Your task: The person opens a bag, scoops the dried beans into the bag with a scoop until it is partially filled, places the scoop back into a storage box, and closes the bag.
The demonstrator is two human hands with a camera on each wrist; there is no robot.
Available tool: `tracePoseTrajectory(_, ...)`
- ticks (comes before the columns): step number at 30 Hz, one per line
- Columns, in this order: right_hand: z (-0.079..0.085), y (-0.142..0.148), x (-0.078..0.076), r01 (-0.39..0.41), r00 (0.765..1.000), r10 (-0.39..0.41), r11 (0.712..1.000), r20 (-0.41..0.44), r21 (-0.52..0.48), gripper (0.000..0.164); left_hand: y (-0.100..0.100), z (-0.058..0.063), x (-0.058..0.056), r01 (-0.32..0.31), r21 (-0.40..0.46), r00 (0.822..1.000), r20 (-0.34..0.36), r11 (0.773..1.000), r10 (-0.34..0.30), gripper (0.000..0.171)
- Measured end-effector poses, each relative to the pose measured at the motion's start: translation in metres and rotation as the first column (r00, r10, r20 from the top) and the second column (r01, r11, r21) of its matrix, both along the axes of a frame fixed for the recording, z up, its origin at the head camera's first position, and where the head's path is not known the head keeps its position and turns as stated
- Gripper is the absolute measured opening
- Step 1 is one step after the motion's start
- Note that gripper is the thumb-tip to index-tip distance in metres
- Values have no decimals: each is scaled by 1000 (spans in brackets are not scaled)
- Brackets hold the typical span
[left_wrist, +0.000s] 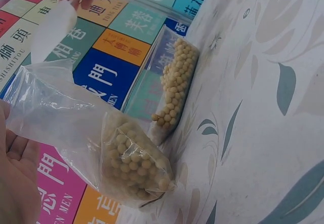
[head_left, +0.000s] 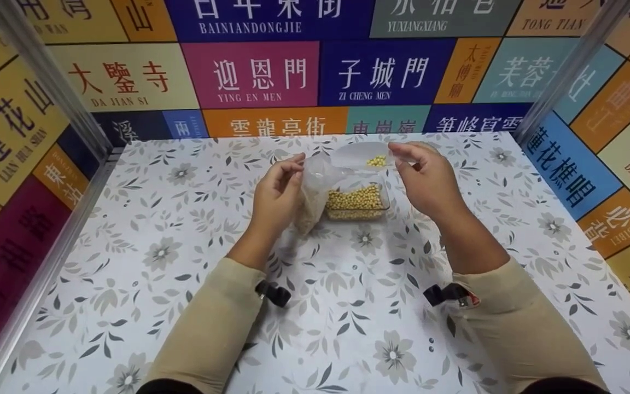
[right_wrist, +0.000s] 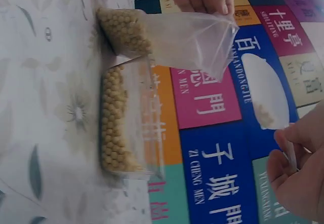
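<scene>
My left hand point(head_left: 275, 194) pinches the upper rim of a clear plastic bag point(head_left: 315, 200), which stands upright with soybeans point(left_wrist: 129, 163) in its lower part. Between thumb and fingers, my right hand point(head_left: 430, 180) grips the short handle of a white scoop point(right_wrist: 264, 82). A small heap of soybeans point(head_left: 376, 161) lies in the scoop's bowl, near the handle. The scoop is held above and beyond a clear rectangular container point(head_left: 385, 203), its bowl reaching toward the bag's mouth. Soybeans point(head_left: 354, 198) partly fill that container, which sits just right of the bag.
A table with a white leaf-and-flower cover point(head_left: 348, 306) lies under everything. Panels of coloured signs point(head_left: 260, 74) rise behind it and on both sides. Clear corner posts point(head_left: 569, 71) stand at the back edges.
</scene>
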State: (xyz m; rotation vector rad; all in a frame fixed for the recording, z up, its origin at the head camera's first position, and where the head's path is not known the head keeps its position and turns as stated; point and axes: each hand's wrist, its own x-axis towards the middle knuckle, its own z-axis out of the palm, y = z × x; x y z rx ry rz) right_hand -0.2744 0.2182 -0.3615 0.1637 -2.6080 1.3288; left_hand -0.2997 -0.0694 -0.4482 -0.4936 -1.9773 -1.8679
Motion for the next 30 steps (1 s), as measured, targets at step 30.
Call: tracePoseTrajectory(30, 18, 10, -16, 0, 1000, 0, 981, -1, 192, 40, 0, -1, 0, 0, -2, 1000, 8, 1000, 0, 14)
